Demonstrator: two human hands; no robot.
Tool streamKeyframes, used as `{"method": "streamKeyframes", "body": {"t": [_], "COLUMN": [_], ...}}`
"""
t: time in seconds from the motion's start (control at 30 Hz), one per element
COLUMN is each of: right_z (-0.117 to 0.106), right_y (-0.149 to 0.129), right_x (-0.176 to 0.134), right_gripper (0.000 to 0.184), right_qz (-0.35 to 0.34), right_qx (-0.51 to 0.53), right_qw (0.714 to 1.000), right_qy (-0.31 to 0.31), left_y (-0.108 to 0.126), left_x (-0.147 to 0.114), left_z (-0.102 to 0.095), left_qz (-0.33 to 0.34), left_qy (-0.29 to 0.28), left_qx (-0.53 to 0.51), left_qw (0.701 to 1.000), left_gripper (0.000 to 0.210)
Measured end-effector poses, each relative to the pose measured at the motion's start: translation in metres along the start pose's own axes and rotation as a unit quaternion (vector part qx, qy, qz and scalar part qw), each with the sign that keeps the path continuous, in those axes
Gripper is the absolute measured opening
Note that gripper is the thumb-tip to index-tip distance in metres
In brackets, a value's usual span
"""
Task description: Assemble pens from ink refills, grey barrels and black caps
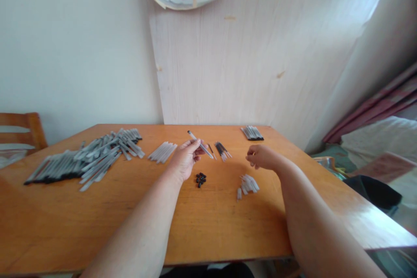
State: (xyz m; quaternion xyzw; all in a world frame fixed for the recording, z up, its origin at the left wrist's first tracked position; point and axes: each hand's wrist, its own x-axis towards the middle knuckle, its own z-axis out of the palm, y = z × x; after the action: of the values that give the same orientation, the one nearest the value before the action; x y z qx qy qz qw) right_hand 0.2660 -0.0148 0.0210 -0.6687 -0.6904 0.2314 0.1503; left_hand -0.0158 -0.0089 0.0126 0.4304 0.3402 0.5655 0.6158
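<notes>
My left hand (186,156) is closed around a slim pen (205,149), tilted with its dark end up and to the left. Over the table's right side hovers my right hand (262,157), its fingers pinched together; whatever is in them is too small to make out. Below it lies a small heap of clear pen caps (249,183). Black end plugs (200,180) form a little pile below my left hand. Between the hands, several dark ink refills (223,150) lie side by side. A row of pale empty pen barrels (162,152) rests left of my left hand.
A large heap of pens (100,152) covers the left of the wooden table (208,230). A neat bundle of black-ended pens (252,133) lies at the back right. A wooden chair (22,126) stands left, and a black bin-like container (373,193) sits beyond the right edge.
</notes>
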Motion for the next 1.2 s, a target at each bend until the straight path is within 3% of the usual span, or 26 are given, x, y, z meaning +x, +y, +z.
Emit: {"method": "streamKeyframes", "body": {"t": [0.13,0.23,0.4,0.63,1.2], "right_z": [0.016,0.028,0.04,0.04,0.043], "right_y": [-0.027,-0.052,-0.075,-0.075,-0.08], "right_x": [-0.004,-0.012,-0.021,-0.022,-0.025], "right_gripper": [0.013,0.014,0.015,0.024,0.018], "right_qz": [-0.087,-0.165,-0.175,-0.141,-0.146], "right_qx": [0.212,0.277,0.351,0.361,0.327], "right_qw": [0.973,0.946,0.918,0.92,0.931], "right_qy": [0.015,-0.022,-0.062,-0.065,-0.076], "left_y": [0.0,0.0,0.0,-0.001,-0.004], "left_x": [0.0,0.001,0.0,0.001,-0.002], "left_z": [0.001,0.001,0.002,0.002,0.007], "left_qz": [0.009,0.016,0.018,0.024,0.023], "left_qy": [0.007,0.015,0.022,0.021,-0.002], "left_qx": [-0.011,-0.019,-0.029,-0.032,-0.016], "left_qw": [1.0,1.0,0.999,0.999,1.0], "left_gripper": [0.025,0.025,0.024,0.026,0.027]}}
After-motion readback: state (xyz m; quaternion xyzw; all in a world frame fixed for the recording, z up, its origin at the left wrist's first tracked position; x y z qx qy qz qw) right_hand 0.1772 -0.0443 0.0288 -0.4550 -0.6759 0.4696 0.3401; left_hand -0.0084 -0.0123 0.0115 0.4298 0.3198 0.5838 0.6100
